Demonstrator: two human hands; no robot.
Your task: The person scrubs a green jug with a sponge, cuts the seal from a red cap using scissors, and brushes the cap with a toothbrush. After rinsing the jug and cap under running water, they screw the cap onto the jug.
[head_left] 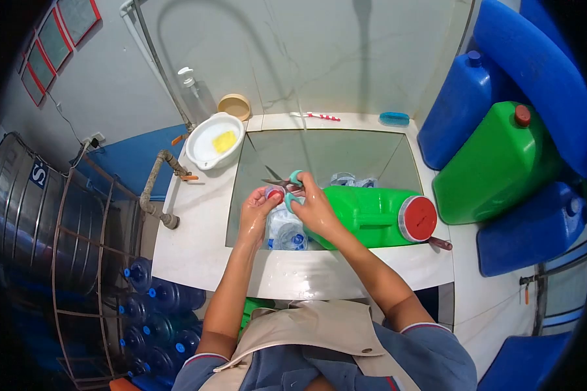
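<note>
a red cap (pixel 276 197) is pinched in the left hand (pixel 257 210); teal-handled scissors (pixel 278 182), blades parted, are gripped by the curled right hand (pixel 314 207).

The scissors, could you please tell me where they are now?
In the head view, the scissors are near the centre, in the right hand over the sink, beside the red piece in the left hand.

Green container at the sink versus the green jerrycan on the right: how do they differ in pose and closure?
Pose: the green container lies on its side, while the green jerrycan stands upright. Closure: the container has a broad red lid; the jerrycan has a small reddish-brown cap. Both are bright green and closed.
</note>
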